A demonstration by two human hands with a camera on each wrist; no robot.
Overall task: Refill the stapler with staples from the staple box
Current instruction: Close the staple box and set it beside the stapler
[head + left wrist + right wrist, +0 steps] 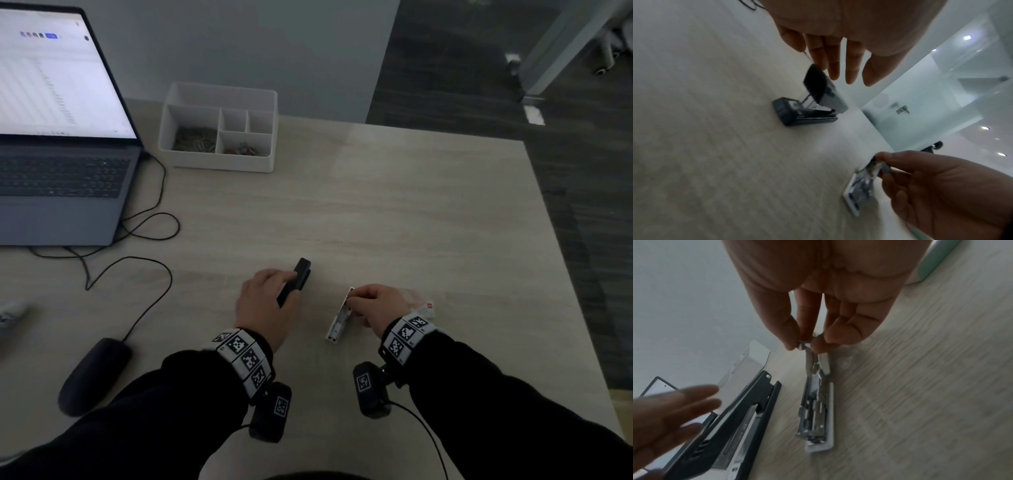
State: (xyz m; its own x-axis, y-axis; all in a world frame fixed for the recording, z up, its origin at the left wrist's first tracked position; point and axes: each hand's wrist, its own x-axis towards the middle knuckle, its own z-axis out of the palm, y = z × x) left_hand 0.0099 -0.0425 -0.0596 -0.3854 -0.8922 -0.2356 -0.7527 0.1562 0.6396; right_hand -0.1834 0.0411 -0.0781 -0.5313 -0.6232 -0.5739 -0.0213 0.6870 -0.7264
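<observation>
A black stapler (301, 274) (756, 402) lies on the table with its lid swung up off the base (789, 113). My left hand (270, 298) (851, 69) (694, 400) reaches over it with straight fingers, the fingertips at the raised lid. To its right lies the white staple box tray (337, 325) (853, 203) (830, 418), open, with metal staple strips inside. My right hand (356, 301) (885, 162) (807, 342) pinches a staple strip (809, 360) (872, 168) between thumb and fingertips, lifted at the tray's far end.
A white box sleeve with a red mark (426, 310) lies behind my right wrist. An open laptop (61, 137), its cable (147, 233) and a dark mouse (92, 373) fill the left side. A white desk organizer (222, 164) stands at the back. The table's right edge (548, 240) is near.
</observation>
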